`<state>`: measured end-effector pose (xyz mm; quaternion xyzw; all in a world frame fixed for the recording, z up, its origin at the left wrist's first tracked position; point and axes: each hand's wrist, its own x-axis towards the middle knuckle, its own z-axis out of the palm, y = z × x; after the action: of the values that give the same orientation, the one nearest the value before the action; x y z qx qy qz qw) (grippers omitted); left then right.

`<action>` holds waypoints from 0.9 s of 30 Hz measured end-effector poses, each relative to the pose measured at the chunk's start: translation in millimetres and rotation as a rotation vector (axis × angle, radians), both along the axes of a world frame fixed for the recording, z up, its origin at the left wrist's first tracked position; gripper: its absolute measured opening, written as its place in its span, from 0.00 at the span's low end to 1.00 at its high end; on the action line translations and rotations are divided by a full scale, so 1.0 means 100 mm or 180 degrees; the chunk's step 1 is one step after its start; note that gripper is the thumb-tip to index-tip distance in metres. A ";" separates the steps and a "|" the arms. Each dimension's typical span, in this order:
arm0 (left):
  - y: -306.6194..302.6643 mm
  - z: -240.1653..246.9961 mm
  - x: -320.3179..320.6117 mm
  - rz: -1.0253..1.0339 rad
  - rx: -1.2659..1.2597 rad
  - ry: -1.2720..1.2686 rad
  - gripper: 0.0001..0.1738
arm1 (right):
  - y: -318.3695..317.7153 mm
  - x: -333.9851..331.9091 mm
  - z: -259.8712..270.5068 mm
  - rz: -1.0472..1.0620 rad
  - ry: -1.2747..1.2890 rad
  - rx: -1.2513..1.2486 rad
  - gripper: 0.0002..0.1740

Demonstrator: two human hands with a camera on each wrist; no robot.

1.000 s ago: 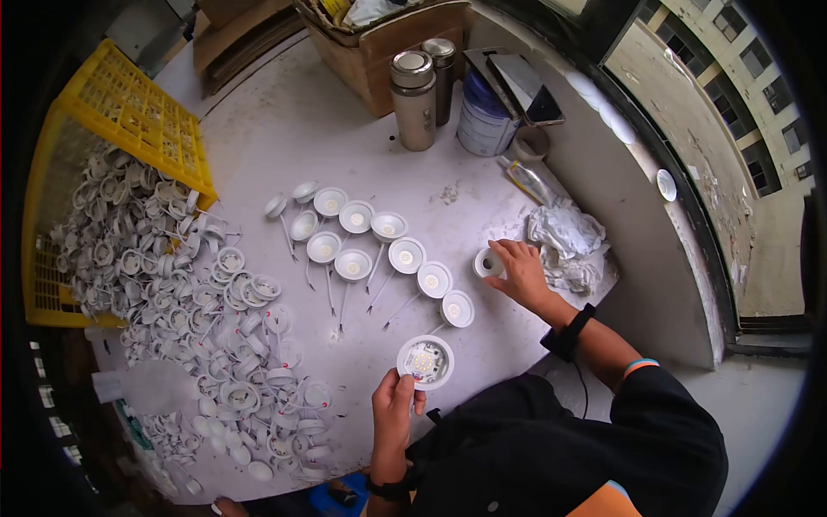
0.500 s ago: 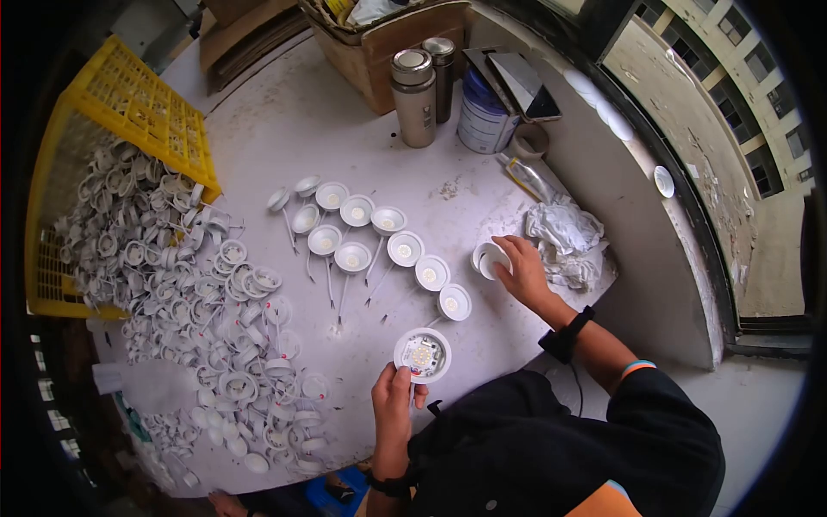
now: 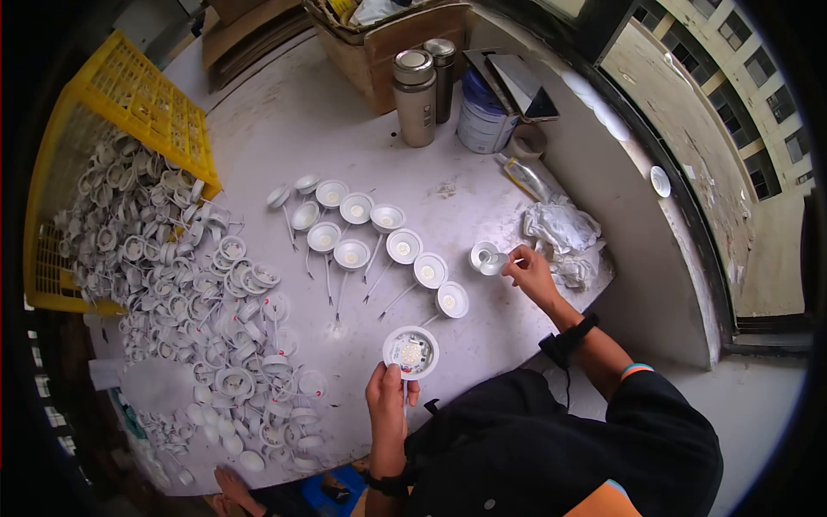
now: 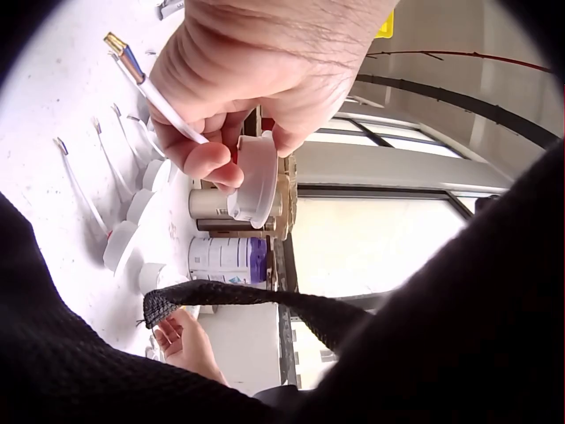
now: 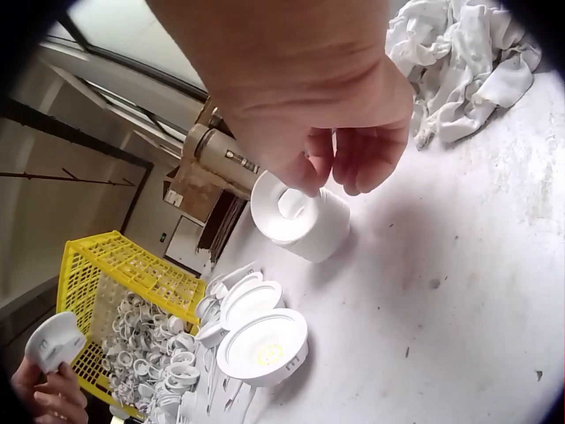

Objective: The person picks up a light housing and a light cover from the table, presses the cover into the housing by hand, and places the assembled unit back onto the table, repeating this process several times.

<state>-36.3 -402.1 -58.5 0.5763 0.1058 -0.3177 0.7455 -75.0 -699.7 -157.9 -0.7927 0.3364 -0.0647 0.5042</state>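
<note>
In the head view, my left hand [image 3: 388,403] grips a round white LED downlight [image 3: 411,353] by its edge. Its ring faces up, with the LED board visible inside. From its back runs a white cable [image 4: 168,106] with bare coloured wire ends, seen in the left wrist view. At the right, my right hand [image 3: 532,274] pinches a small white cup-shaped reflector [image 3: 492,264] by its rim. That reflector is tilted and overlaps a white cylindrical stack [image 5: 325,237] standing on the table. Finished-looking downlights [image 3: 429,270] with reflectors lie in rows left of it.
A yellow crate [image 3: 129,112] on its side spills a large heap of white light housings [image 3: 233,345] across the left. Toward the back stand a steel flask [image 3: 415,99], a bucket [image 3: 484,121] and a cardboard box [image 3: 370,65]. A crumpled white cloth [image 3: 564,233] lies beside the wall.
My right hand has drawn a reflector off the top of the stack, tilting it to the right. My left hand, still holding the downlight, has shifted slightly left.
</note>
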 end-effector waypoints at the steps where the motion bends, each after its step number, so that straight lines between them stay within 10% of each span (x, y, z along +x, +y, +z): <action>1: 0.01 0.00 0.00 0.0006 0.0032 0.0029 0.16 | 0.04 -0.02 0.11 -0.0079 -0.0286 0.0704 0.04; 9: -0.01 0.03 -0.06 -0.0247 0.0394 -0.0460 0.16 | 0.70 0.06 1.09 0.0850 -0.0616 0.1922 0.08; 21: 0.06 0.16 -0.14 -0.0449 0.0257 -0.0704 0.19 | 1.23 0.17 1.18 0.1654 -0.1474 -0.0223 0.07; 27: 0.05 0.16 -0.14 -0.0462 0.0188 -0.0708 0.19 | 1.38 0.14 1.30 0.0974 -0.1060 0.0677 0.16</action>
<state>-50.2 -397.0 -42.5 0.6358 -0.0102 -0.3016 0.7104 -60.7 -561.9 -28.1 -0.7553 0.1296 -0.0816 0.6372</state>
